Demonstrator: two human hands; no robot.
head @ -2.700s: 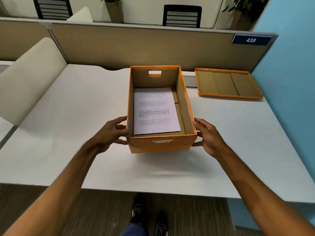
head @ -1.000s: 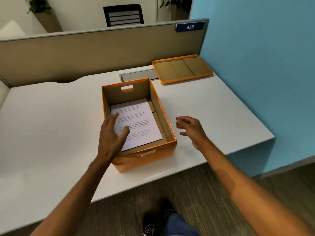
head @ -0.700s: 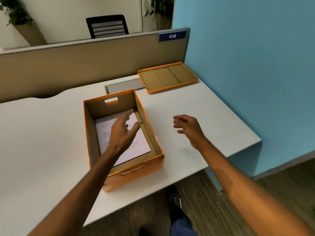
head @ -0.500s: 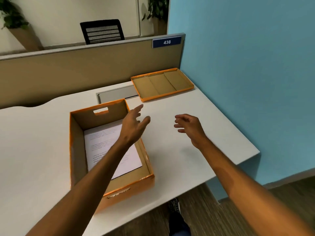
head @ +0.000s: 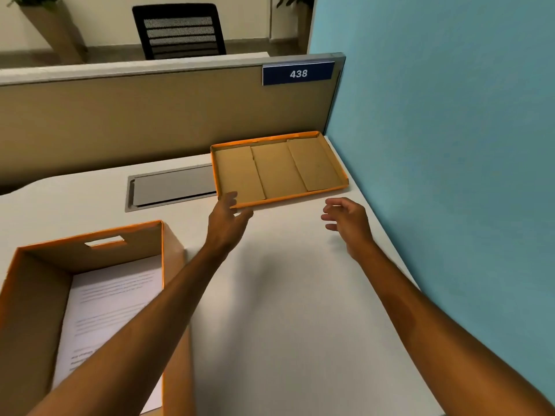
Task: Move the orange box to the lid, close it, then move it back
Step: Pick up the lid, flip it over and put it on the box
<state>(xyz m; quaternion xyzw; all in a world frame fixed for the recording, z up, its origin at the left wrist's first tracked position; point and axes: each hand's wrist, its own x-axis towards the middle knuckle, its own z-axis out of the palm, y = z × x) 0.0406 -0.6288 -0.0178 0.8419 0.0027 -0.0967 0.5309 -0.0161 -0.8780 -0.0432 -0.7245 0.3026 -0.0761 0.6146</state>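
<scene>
The orange box (head: 174,295) stands open at the lower left of the white desk, a printed sheet lying on its floor. Its orange lid (head: 279,169) rests upside down in the far right corner, brown cardboard inside showing. My left hand (head: 226,223) reaches across the desk, fingers spread, fingertips at the lid's near left corner. My right hand (head: 348,220) hovers just short of the lid's near right edge, fingers loosely curled and holding nothing. My left forearm crosses over the box's right wall.
A grey cable hatch (head: 171,190) is set into the desk (head: 285,310) left of the lid. A tan partition (head: 150,121) with a "438" plate bounds the back, a blue wall (head: 450,175) the right. A black chair (head: 180,31) stands beyond.
Both hands let go of the box and moved forward and right toward the lid. My view swung right, so the box now sits at the lower left.
</scene>
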